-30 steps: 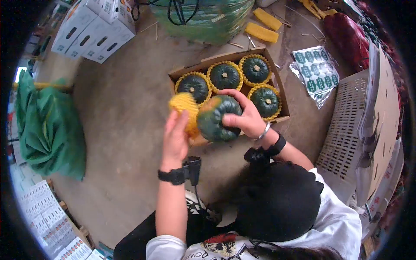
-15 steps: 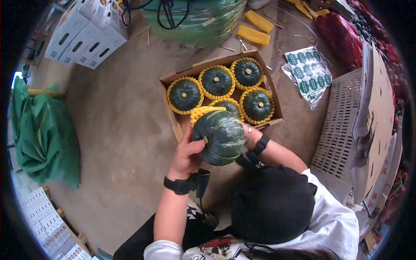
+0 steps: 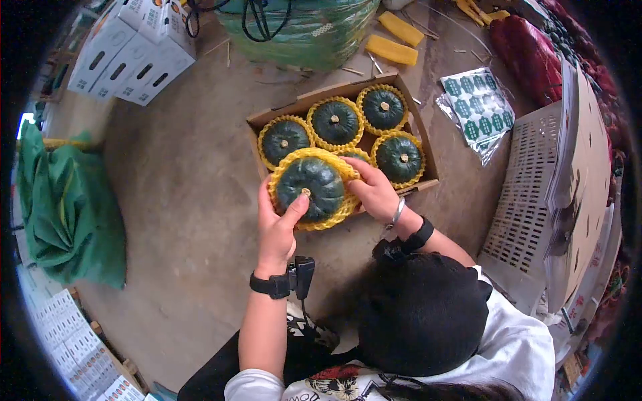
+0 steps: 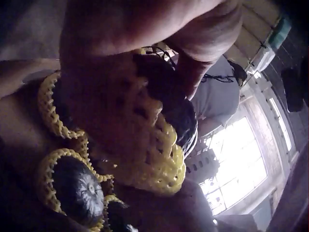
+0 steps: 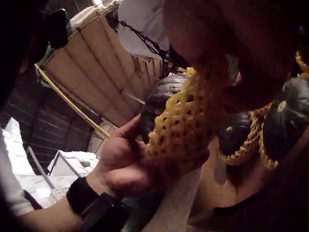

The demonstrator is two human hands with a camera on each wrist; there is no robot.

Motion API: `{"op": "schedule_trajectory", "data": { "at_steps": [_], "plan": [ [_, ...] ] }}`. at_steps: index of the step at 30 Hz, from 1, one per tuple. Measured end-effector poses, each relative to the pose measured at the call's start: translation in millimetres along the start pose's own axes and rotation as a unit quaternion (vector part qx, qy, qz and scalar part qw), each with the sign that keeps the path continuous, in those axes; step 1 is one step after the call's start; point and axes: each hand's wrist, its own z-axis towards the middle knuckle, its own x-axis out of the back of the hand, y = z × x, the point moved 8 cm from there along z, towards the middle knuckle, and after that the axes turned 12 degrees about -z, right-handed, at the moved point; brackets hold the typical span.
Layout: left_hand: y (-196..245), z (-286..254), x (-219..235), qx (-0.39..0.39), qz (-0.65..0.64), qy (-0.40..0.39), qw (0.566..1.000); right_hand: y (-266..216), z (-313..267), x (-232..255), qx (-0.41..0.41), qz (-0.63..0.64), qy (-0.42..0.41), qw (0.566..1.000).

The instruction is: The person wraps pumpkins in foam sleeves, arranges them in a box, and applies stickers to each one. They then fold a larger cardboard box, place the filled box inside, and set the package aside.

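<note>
A dark green pumpkin sits in a yellow foam net, its stem facing up in the head view. My left hand holds it from the left, thumb lying over the top beside the stem. From the right, my right hand grips the net's edge. The right wrist view shows the left hand under the netted pumpkin. Below and beyond is an open cardboard box with several netted pumpkins; one near its front is mostly hidden by the held one.
Yellow foam nets lie flat behind the box. Sticker sheets are on the floor to the right, beside a white plastic crate. A green sack and white cartons stand on the left.
The pumpkin was bare, with the net apart in the left hand; now the net surrounds it. It has turned stem up, and the right hand has come onto the net's edge.
</note>
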Motion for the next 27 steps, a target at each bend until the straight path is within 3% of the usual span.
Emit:
{"op": "schedule_trajectory", "data": {
  "at_steps": [2,4,5,7,8,10,11,12,13,14,15,16,17,18,19,20,21,22,23,24,25,26,27],
  "plan": [
    [-4.9,1.5,-0.2,0.019,0.041,-0.036,0.998,9.4,9.9,4.3,0.091,0.014,0.038,0.995],
    [-7.4,-0.5,-0.1,0.035,0.051,-0.054,0.997,-14.5,6.3,7.1,0.075,-0.008,0.014,0.997],
    [-10.8,-1.1,-3.6,0.05,0.061,-0.075,0.994,-19.2,7.0,2.2,0.057,0.145,-0.035,0.987],
    [-18.6,-2.5,-11.9,0.071,0.013,-0.095,0.993,-13.6,14.3,-15.9,0.012,0.387,-0.173,0.906],
    [-23.4,-5.3,-17.7,0.09,-0.034,-0.111,0.989,-7.7,13.6,-19.7,0.013,0.386,-0.171,0.906],
    [-25.7,-5.6,-17.7,0.105,-0.051,-0.086,0.989,-1.2,7.4,-37.2,-0.022,0.526,-0.209,0.824],
    [-26.4,-4.9,-14.9,0.103,0.073,-0.104,0.987,13.2,6.4,-43.4,-0.075,0.56,-0.205,0.799],
    [-27.4,-3.3,-10.8,0.099,0.196,-0.123,0.968,16.7,5.6,-46.1,-0.075,0.561,-0.207,0.798],
    [-0.3,-4.2,-11.3,-0.103,0.551,-0.099,0.823,21.5,4.0,-51.5,-0.098,0.565,-0.22,0.789],
    [0.4,-5.5,-8.6,-0.102,0.552,-0.098,0.822,26.0,2.6,-56.3,-0.12,0.569,-0.231,0.78],
    [10.6,-14.9,-39.2,-0.111,0.576,-0.178,0.79,25.4,3.1,-61.5,-0.114,0.549,-0.227,0.796],
    [12.8,-28.1,-64.5,-0.117,0.593,-0.257,0.754,28.3,2.4,-68.4,-0.119,0.512,-0.221,0.822],
    [7.7,-31.6,-65.2,-0.069,0.63,-0.209,0.744,31.7,2.9,-74.7,-0.143,0.475,-0.195,0.846],
    [7.0,-24.9,-59.3,-0.069,0.632,-0.21,0.743,31.6,4.3,-77.9,-0.165,0.436,-0.168,0.869],
    [5.6,-12.8,-47.3,-0.065,0.554,-0.234,0.796,27.6,8.8,-73.1,-0.171,0.389,-0.133,0.895],
    [4.7,0.2,-32.3,-0.062,0.469,-0.255,0.843,29.9,19.4,-62.9,-0.129,0.252,-0.111,0.953],
    [-0.5,15.2,-4.1,0.01,0.34,-0.23,0.912,23.9,29.5,-45.2,-0.069,0.051,-0.106,0.991],
    [7.4,15.2,-6.8,0.126,0.144,-0.19,0.963,11.2,35.6,-28.7,-0.008,-0.153,-0.096,0.983],
    [11.7,24.0,1.3,0.159,0.117,-0.18,0.964,-9.1,41.9,-13.6,0.059,-0.361,0.012,0.931],
    [13.7,31.3,6.8,0.191,0.09,-0.168,0.963,-27.9,33.9,-16.3,0.244,-0.486,0.128,0.83],
    [9.4,39.2,6.8,0.192,0.091,-0.167,0.963,-15.9,34.6,-32.9,0.255,-0.569,0.092,0.776],
    [3.2,49.8,1.2,0.146,0.226,-0.232,0.935,-5.4,38.8,-48.9,0.267,-0.647,0.058,0.712],
    [-2.8,55.9,-3.8,0.098,0.358,-0.288,0.883,18.1,49.8,-58.7,0.246,-0.684,0.015,0.686]
  ]
}}
